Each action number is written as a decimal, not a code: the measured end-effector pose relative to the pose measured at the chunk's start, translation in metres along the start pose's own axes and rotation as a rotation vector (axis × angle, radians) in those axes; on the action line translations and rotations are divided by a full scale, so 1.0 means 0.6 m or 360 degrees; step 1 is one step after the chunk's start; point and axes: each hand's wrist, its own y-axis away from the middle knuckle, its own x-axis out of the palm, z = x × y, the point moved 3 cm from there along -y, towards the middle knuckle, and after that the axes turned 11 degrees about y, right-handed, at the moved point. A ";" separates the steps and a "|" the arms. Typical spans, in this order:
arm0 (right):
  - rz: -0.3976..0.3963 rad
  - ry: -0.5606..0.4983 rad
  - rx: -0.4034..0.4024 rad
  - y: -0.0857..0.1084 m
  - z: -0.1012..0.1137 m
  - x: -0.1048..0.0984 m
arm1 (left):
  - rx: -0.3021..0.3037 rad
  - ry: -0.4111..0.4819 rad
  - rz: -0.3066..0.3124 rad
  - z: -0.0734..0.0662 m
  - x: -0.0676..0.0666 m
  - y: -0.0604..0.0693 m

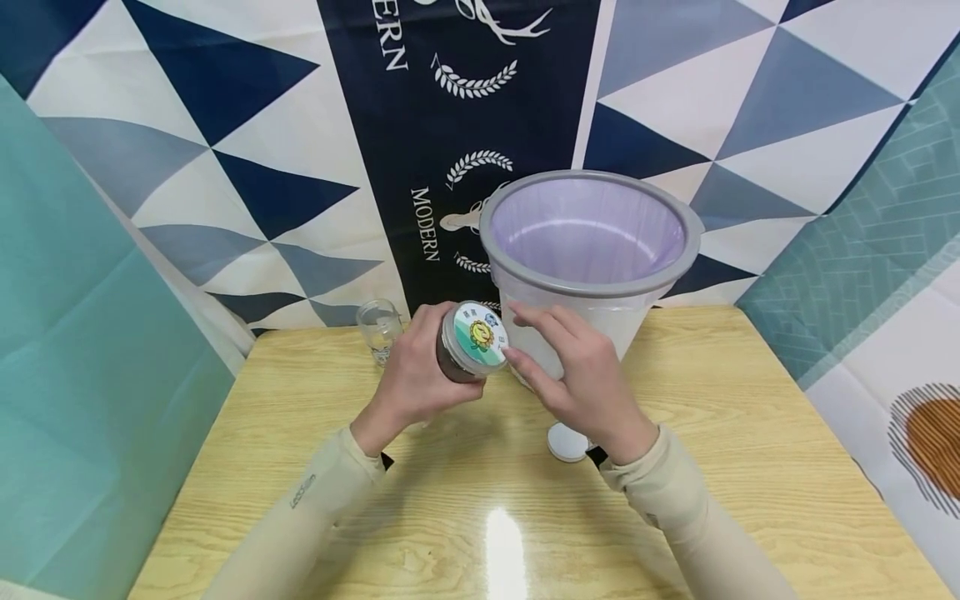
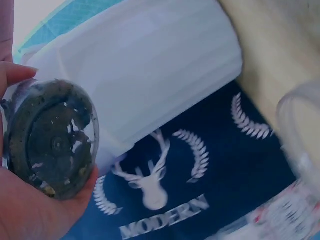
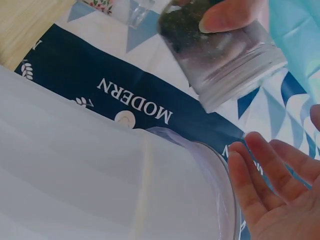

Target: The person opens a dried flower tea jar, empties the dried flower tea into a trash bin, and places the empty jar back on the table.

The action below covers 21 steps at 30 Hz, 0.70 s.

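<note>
My left hand [image 1: 420,367] grips a clear jar [image 3: 235,55] with dark contents. The jar's lid [image 1: 480,335] carries a label with a yellow sunflower and a green band, and faces up toward me in the head view. Dark stuff shows through the jar's base [image 2: 57,145] in the left wrist view. Beside the lid, my right hand [image 1: 581,367] is held with its fingers spread and loosely bent, with nothing in its grasp. A gap shows between these fingers [image 3: 270,167] and the jar in the right wrist view.
A tall whitish bin [image 1: 592,321] with a grey rim and a purple liner stands at the back, just beyond my right hand. Behind my left hand is a glass jar [image 1: 379,325]. A white round disc [image 1: 567,442] lies on the wooden table [image 1: 450,533] near my right wrist.
</note>
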 end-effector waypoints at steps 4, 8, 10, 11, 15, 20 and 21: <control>-0.0074 -0.0012 0.0009 -0.010 -0.001 -0.003 | 0.0150 -0.0216 -0.0039 -0.025 -0.018 -0.012; -0.0065 -0.0022 0.0076 -0.022 -0.002 -0.005 | 0.0249 -0.0328 -0.0076 -0.047 -0.031 -0.023; -0.0018 -0.0023 0.0128 -0.029 -0.001 -0.005 | 0.0280 -0.0370 -0.0094 -0.055 -0.033 -0.026; 0.0025 -0.0026 0.0159 -0.033 0.001 -0.004 | 0.0295 -0.0395 -0.0103 -0.058 -0.034 -0.026; 0.0228 -0.0034 0.0266 -0.047 0.009 0.007 | 0.0365 -0.0508 -0.0129 -0.069 -0.028 -0.026; 0.0395 0.0039 0.0375 -0.054 0.017 0.029 | 0.0418 -0.0633 -0.0157 -0.076 -0.015 -0.024; 0.0404 0.0066 0.0386 -0.054 0.019 0.033 | 0.0423 -0.0651 -0.0159 -0.076 -0.012 -0.023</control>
